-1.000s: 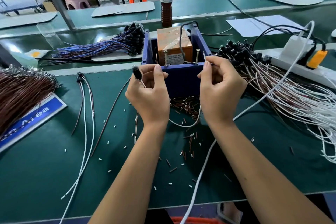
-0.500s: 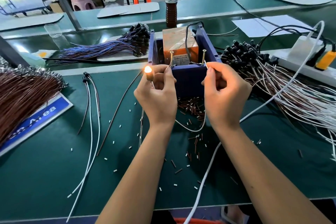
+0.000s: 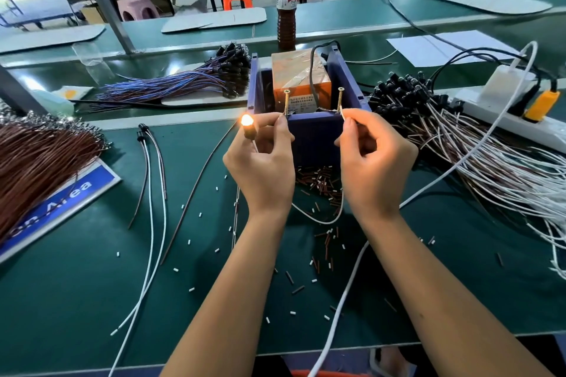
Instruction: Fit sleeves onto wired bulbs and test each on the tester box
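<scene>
The blue tester box [image 3: 315,135] stands at the middle of the green table, with two brass screws rising from its front wall. My left hand [image 3: 263,168] holds a sleeved bulb [image 3: 247,124] that glows orange, and pinches one of its wire ends against the left screw [image 3: 286,102]. My right hand [image 3: 372,162] pinches the other wire end against the right screw [image 3: 340,99]. The bulb's white wire [image 3: 321,220] loops down between my wrists.
Black-capped bulbs on white and brown wires [image 3: 428,113] lie heaped to the right, beside a power strip [image 3: 508,107]. A blue-wired bundle [image 3: 183,86] lies back left, brown wires [image 3: 36,156] far left. Loose sleeves [image 3: 318,180] and wire bits litter the mat. A bottle [image 3: 286,6] stands behind.
One second ago the bulb was dark; it lit half a second ago and still glows. Both hands stay at the screws.
</scene>
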`<state>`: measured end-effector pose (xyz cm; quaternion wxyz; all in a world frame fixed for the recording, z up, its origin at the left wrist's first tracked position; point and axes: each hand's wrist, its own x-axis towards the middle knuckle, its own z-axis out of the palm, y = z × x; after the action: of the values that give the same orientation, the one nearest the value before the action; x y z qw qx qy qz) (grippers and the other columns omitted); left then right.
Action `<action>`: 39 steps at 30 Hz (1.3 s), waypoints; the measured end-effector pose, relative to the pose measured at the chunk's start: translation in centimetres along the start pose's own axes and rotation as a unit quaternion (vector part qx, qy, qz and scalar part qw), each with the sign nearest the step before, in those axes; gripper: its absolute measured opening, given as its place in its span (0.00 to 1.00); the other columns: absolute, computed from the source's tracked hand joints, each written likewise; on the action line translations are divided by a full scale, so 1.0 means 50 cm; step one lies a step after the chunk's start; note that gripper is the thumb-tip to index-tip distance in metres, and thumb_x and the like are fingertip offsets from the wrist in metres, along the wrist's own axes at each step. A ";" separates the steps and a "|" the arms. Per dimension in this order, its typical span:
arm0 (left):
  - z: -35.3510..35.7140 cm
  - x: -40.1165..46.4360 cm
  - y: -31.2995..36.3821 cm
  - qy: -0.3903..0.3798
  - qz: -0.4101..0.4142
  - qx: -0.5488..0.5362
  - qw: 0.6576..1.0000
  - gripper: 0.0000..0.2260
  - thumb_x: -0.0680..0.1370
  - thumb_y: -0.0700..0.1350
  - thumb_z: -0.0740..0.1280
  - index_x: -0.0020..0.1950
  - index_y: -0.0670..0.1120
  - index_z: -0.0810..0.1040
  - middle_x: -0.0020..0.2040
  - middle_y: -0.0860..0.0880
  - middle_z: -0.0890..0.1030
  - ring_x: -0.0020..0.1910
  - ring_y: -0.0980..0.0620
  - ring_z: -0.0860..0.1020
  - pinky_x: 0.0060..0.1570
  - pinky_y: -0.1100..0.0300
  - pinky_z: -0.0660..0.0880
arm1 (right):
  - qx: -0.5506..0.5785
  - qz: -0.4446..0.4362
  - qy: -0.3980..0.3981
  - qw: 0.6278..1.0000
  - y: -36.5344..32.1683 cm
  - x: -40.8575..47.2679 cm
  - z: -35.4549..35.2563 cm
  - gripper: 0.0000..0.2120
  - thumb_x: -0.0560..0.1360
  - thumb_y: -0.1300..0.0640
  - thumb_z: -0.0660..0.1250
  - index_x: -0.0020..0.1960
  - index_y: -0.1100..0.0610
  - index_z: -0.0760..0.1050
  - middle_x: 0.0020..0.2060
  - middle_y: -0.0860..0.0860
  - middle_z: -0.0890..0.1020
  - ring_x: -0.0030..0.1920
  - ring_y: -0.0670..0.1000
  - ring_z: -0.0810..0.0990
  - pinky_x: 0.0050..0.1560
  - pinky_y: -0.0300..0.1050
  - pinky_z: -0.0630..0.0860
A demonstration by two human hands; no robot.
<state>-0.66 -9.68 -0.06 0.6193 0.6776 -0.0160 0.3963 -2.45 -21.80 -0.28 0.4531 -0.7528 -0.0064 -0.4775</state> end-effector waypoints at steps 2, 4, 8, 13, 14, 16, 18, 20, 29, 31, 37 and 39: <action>-0.001 0.001 -0.002 -0.002 -0.001 0.001 1.000 0.04 0.79 0.38 0.72 0.45 0.46 0.82 0.33 0.51 0.82 0.33 0.49 0.82 0.41 0.56 0.81 | -0.001 -0.003 0.000 1.000 0.000 0.000 0.000 0.09 0.82 0.62 0.67 0.55 0.61 0.86 0.40 0.49 0.86 0.37 0.45 0.84 0.40 0.37 0.79; -0.002 0.001 -0.002 -0.003 -0.002 0.001 1.000 0.04 0.79 0.39 0.72 0.45 0.46 0.82 0.34 0.51 0.83 0.33 0.49 0.82 0.42 0.56 0.81 | 0.000 -0.003 -0.001 1.000 0.001 0.001 -0.001 0.09 0.82 0.62 0.67 0.55 0.61 0.86 0.39 0.49 0.86 0.37 0.44 0.84 0.40 0.36 0.78; -0.004 0.001 -0.003 -0.001 -0.005 -0.002 1.000 0.03 0.79 0.39 0.72 0.46 0.45 0.83 0.34 0.51 0.83 0.33 0.51 0.82 0.42 0.58 0.80 | -0.005 -0.006 -0.007 1.000 0.003 0.002 -0.003 0.09 0.83 0.61 0.67 0.55 0.60 0.86 0.39 0.49 0.86 0.37 0.43 0.84 0.40 0.35 0.78; -0.010 -0.005 0.003 -0.002 0.057 0.033 0.998 0.05 0.79 0.39 0.72 0.44 0.47 0.82 0.33 0.51 0.82 0.31 0.49 0.80 0.37 0.56 0.78 | 0.001 -0.003 -0.007 1.000 0.005 0.006 -0.012 0.08 0.82 0.62 0.68 0.55 0.60 0.86 0.37 0.47 0.85 0.37 0.41 0.84 0.39 0.34 0.78; -0.011 -0.008 0.005 -0.001 0.065 0.034 0.997 0.05 0.79 0.39 0.72 0.44 0.47 0.82 0.33 0.50 0.82 0.31 0.49 0.79 0.37 0.54 0.77 | 0.006 0.005 -0.007 1.000 0.005 0.008 -0.016 0.08 0.82 0.62 0.67 0.54 0.60 0.86 0.37 0.46 0.85 0.37 0.41 0.84 0.39 0.35 0.78; -0.012 -0.015 0.012 0.006 0.069 0.027 0.997 0.05 0.80 0.39 0.71 0.45 0.46 0.82 0.33 0.48 0.82 0.31 0.46 0.78 0.35 0.50 0.76 | 0.014 0.028 -0.009 0.999 0.007 0.014 -0.028 0.08 0.82 0.62 0.67 0.54 0.59 0.85 0.36 0.46 0.85 0.37 0.42 0.84 0.39 0.38 0.79; -0.008 -0.022 0.025 0.003 0.076 0.010 0.997 0.04 0.80 0.38 0.71 0.45 0.45 0.81 0.33 0.47 0.81 0.31 0.44 0.78 0.34 0.49 0.75 | 0.019 0.047 -0.016 0.999 0.011 0.024 -0.047 0.07 0.81 0.62 0.67 0.53 0.58 0.85 0.35 0.45 0.84 0.37 0.43 0.84 0.39 0.42 0.81; 0.010 -0.034 0.046 -0.049 0.072 -0.033 0.996 0.05 0.81 0.38 0.70 0.46 0.45 0.80 0.34 0.48 0.82 0.32 0.47 0.79 0.35 0.53 0.76 | 0.014 0.057 -0.024 0.998 0.014 0.037 -0.075 0.07 0.81 0.62 0.67 0.54 0.57 0.84 0.35 0.45 0.84 0.36 0.44 0.84 0.38 0.43 0.82; 0.258 -0.157 0.192 -0.447 -0.407 -0.235 0.761 0.22 0.88 0.52 0.55 0.46 0.41 0.81 0.37 0.44 0.84 0.23 0.57 0.66 0.22 0.66 0.61 | -0.110 0.139 0.058 0.983 0.060 0.137 -0.340 0.09 0.77 0.55 0.68 0.56 0.47 0.81 0.32 0.46 0.86 0.29 0.47 0.84 0.37 0.50 0.84; 0.316 -0.186 0.213 -0.509 -0.528 -0.276 0.622 0.23 0.88 0.51 0.52 0.46 0.39 0.78 0.35 0.42 0.81 0.21 0.58 0.63 0.18 0.69 0.57 | -0.123 0.174 0.079 0.974 0.065 0.158 -0.408 0.11 0.75 0.54 0.66 0.55 0.43 0.80 0.34 0.48 0.87 0.26 0.50 0.83 0.32 0.50 0.84; 0.434 -0.244 0.214 -0.513 -0.667 -0.280 0.462 0.21 0.89 0.47 0.49 0.43 0.36 0.71 0.37 0.48 0.68 0.15 0.59 0.61 0.16 0.66 0.60 | -0.170 0.240 0.139 0.946 0.059 0.184 -0.505 0.15 0.70 0.54 0.63 0.46 0.34 0.81 0.37 0.46 0.87 0.28 0.53 0.84 0.27 0.41 0.73; 0.451 -0.243 0.206 -0.478 -0.666 -0.285 0.496 0.18 0.88 0.41 0.47 0.41 0.42 0.67 0.33 0.49 0.67 0.15 0.60 0.60 0.16 0.67 0.58 | -0.195 0.249 0.137 0.939 0.060 0.183 -0.505 0.15 0.72 0.57 0.63 0.46 0.40 0.83 0.38 0.48 0.87 0.34 0.56 0.86 0.33 0.46 0.78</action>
<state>-2.58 -36.99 3.55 0.7566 0.3600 0.0344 -0.5447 -14.14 -44.85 7.69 0.3984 -0.7313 0.3362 -0.4398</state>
